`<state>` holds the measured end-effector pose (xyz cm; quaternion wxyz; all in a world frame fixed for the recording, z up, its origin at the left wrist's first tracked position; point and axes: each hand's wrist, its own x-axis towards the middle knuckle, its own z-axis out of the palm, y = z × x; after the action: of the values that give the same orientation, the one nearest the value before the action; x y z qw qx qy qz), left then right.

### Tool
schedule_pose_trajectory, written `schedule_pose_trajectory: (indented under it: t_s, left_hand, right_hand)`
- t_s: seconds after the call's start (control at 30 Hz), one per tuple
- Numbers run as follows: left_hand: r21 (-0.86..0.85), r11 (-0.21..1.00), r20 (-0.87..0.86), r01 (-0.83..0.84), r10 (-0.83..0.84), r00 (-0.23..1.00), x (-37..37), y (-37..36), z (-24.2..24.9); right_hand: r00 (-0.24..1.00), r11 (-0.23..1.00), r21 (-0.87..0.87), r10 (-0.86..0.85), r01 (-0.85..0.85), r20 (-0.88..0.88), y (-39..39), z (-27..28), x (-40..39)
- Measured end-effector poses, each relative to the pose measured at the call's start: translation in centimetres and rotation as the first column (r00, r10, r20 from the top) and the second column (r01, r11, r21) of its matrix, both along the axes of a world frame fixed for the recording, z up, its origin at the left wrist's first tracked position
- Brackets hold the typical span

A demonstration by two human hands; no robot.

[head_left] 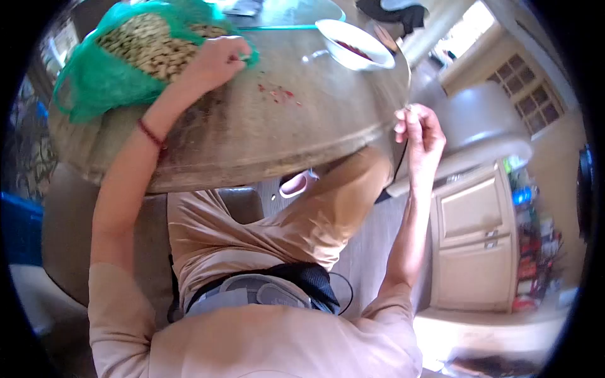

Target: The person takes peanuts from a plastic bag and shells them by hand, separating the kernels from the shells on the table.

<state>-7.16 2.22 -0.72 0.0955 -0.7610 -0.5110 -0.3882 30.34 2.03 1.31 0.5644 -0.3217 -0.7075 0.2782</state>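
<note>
Over the table's far left part, my left hand (217, 62) is closed beside a green plastic bag (113, 94) full of peanuts in their shells (148, 47). What its fingers hold, if anything, is hidden. My right hand (423, 135) is raised past the table's right edge, thumb and forefinger pinched together on something small and pale that I cannot make out. A white bowl (354, 45) with dark red bits inside stands at the back right of the table. Small red flakes (277, 94) lie scattered on the wooden top between my hands.
The round wooden table (277, 148) spans the space before my lap. Beyond it stands a glass-like surface (296, 12) with a teal edge. A grey padded seat (485, 116) and a pale cabinet (472, 236) are on the right. A pink shoe (294, 185) is on the floor.
</note>
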Motion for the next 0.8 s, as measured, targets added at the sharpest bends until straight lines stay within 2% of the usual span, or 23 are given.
schedule_pose_trajectory:
  t_s: [0.03, 0.1, 0.17, 0.2, 0.23, 0.27, 0.37, 0.43, 0.47, 0.5, 0.57, 0.6, 0.67, 0.7, 0.77, 0.8]
  left_hand:
    - [-0.002, 1.0, -0.005, 0.005, -0.005, 1.0, 0.0, -0.1, 0.1]
    - [-0.11, 0.993, 0.038, -0.033, 0.037, 0.999, 0.3, -0.6, 0.5]
    - [-0.289, 0.957, 0.127, -0.035, 0.074, 0.989, 0.2, -0.5, 0.7]
    - [-0.277, 0.96, 0.122, -0.028, 0.064, 0.991, -0.1, -0.3, 0.5]
    - [-0.269, 0.963, 0.119, -0.022, 0.056, 0.991, -0.4, -0.2, 0.2]
    - [-0.293, 0.956, 0.165, -0.01, 0.061, 0.984, -1.3, 0.2, -0.1]
    - [-0.314, 0.948, 0.376, 0.047, 0.078, 0.923, -1.4, 0.0, 0.1]
    - [-0.308, 0.949, 0.382, 0.066, 0.06, 0.922, -0.2, -0.6, 0.6]
    - [-0.294, 0.954, 0.408, 0.063, 0.065, 0.911, 0.0, -0.7, 0.9]
    - [-0.302, 0.951, 0.393, 0.073, 0.054, 0.918, -0.2, -0.6, 0.8]
    - [-0.272, 0.962, 0.27, 0.033, 0.044, 0.962, -1.5, 0.1, 0.3]
    - [-0.3, 0.954, 0.268, 0.019, 0.065, 0.961, -1.5, 0.3, 0.3]
    - [-0.291, 0.956, 0.275, 0.032, 0.051, 0.96, -1.7, 0.4, -0.2]
    - [-0.28, 0.959, 0.289, 0.038, 0.046, 0.956, -1.6, 0.3, -0.1]
    - [-0.279, 0.96, 0.281, 0.028, 0.054, 0.958, -1.3, 0.2, 0.1]
    - [-0.281, 0.96, 0.274, 0.016, 0.064, 0.96, -1.0, -0.1, 0.2]
  right_hand:
    - [0.997, 0.997, -0.023, -0.073, 0.072, -0.035, 0.4, -2.0, 2.8]
    - [0.969, 0.972, -0.21, -0.149, 0.107, -0.197, 1.3, -7.8, 7.6]
    - [0.969, 0.9, -0.382, -0.244, 0.211, -0.039, 2.2, -15.3, 12.1]
    - [0.937, 0.827, -0.447, -0.335, 0.341, 0.094, 2.2, -18.5, 13.3]
    - [0.913, 0.758, -0.516, -0.381, 0.399, 0.145, 2.2, -21.9, 14.5]
    - [0.903, 0.755, -0.496, -0.371, 0.428, 0.215, 2.5, -25.7, 15.9]
    - [0.827, 0.66, -0.507, -0.367, 0.554, 0.426, 2.1, -31.5, 16.5]
    - [0.786, 0.637, -0.489, -0.342, 0.596, 0.515, 2.5, -34.8, 16.7]
    - [0.737, 0.68, -0.363, -0.4, 0.637, 0.545, 3.0, -36.7, 16.7]
    - [0.703, 0.695, -0.3, -0.409, 0.653, 0.582, 2.9, -37.7, 16.7]
    - [0.681, 0.689, -0.294, -0.392, 0.663, 0.619, 2.7, -38.3, 16.5]
    - [0.684, 0.682, -0.302, -0.397, 0.666, 0.613, 2.3, -38.8, 16.6]
    - [0.696, 0.739, -0.184, -0.476, 0.648, 0.538, 1.4, -39.6, 16.9]
    - [0.697, 0.74, -0.184, -0.476, 0.647, 0.535, 1.1, -39.9, 17.0]
    - [0.651, 0.696, -0.217, -0.449, 0.684, 0.613, 0.7, -39.8, 17.4]
    - [0.735, 0.636, -0.415, -0.391, 0.651, 0.554, 0.7, -39.6, 17.7]
